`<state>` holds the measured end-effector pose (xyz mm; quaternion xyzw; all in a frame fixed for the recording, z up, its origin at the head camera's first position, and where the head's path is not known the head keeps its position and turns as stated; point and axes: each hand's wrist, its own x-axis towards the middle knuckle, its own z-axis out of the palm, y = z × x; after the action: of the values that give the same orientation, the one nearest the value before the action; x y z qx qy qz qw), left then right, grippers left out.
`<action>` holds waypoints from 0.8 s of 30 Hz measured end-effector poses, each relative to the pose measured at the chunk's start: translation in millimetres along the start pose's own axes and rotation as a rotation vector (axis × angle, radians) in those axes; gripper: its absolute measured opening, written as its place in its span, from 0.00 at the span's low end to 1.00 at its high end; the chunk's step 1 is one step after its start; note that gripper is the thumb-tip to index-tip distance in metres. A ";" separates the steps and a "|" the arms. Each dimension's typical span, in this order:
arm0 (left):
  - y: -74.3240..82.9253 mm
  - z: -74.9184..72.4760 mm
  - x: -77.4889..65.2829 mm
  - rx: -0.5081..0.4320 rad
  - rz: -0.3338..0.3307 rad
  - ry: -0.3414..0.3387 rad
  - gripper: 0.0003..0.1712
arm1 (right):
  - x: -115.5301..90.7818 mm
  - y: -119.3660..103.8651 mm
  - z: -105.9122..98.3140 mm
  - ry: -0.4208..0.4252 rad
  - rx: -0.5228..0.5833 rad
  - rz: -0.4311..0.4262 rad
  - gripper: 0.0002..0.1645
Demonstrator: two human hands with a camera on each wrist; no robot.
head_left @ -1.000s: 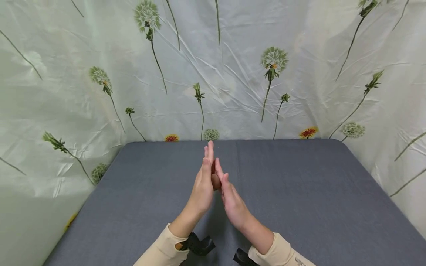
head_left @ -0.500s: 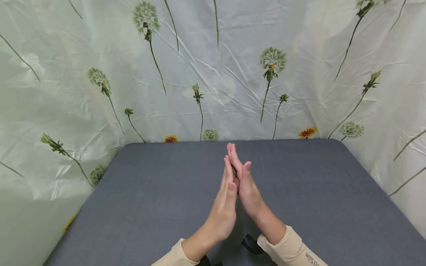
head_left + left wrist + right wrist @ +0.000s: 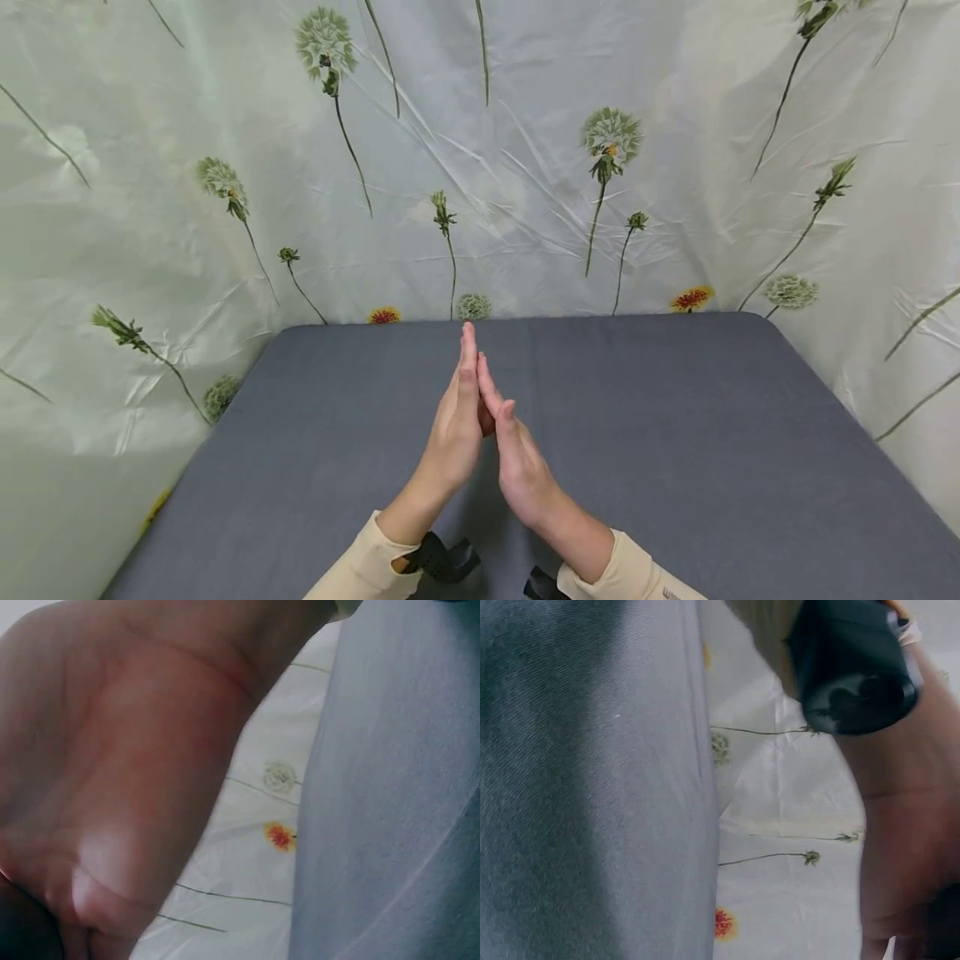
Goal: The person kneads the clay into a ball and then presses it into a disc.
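In the head view my left hand (image 3: 455,425) and right hand (image 3: 521,454) stand upright, palms facing each other, fingers straight and meeting near the tips. The left hand reaches farther forward. Low between the palms a small brownish patch (image 3: 487,418) shows; its kind is hidden. A large bare palm (image 3: 142,765) fills much of the left wrist view, with a dark rounded shape (image 3: 26,926) at its lower left corner. In the right wrist view my left hand (image 3: 907,862) appears at the right, beside a dark area at the edge.
A grey cloth-covered table (image 3: 675,433) lies under the hands. Behind and around it hangs a pale curtain (image 3: 517,150) printed with dandelions. A black wrist device (image 3: 450,558) sits on the left wrist, and another black device (image 3: 543,585) on the right.
Both hands shifted right half a second ago, with the right hand ahead, then moved back left. The left hand is now ahead again. The palms face each other throughout.
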<state>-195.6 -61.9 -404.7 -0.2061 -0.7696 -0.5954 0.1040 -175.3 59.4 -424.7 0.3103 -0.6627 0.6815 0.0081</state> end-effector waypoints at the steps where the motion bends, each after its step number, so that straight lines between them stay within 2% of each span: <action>1: -2.1 -0.6 1.6 -0.025 -0.021 -0.013 0.34 | -0.2 -0.7 0.0 0.016 -0.021 -0.013 0.40; 6: -9.1 1.5 6.1 -0.146 -0.092 -0.061 0.38 | 0.4 -4.2 -2.4 0.054 -0.103 -0.054 0.37; 9: -10.3 8.6 2.7 -0.192 -0.100 -0.109 0.39 | 0.9 -5.5 -5.0 0.090 -0.137 -0.054 0.38; 13: -7.6 22.4 -7.9 -0.168 -0.107 -0.144 0.38 | 3.8 -7.4 -16.2 0.110 -0.163 -0.066 0.40; 17: -0.5 31.4 -17.0 -0.090 -0.112 -0.163 0.37 | 6.5 -2.6 -30.4 0.085 -0.052 -0.016 0.43; 20: 5.7 27.5 -16.9 -0.036 -0.067 -0.132 0.35 | 8.5 2.2 -29.9 0.043 0.050 0.024 0.44; 22: 8.7 19.5 -13.6 -0.014 -0.036 -0.079 0.34 | 7.5 2.5 -22.8 0.004 0.052 0.032 0.42; 24: 9.9 9.8 -9.3 -0.027 -0.031 -0.025 0.35 | 4.8 0.0 -12.9 -0.032 0.034 0.035 0.39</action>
<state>-182.1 -52.3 -402.5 -0.2028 -0.7657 -0.6048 0.0823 -184.5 69.2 -421.7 0.3096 -0.6565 0.6876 -0.0196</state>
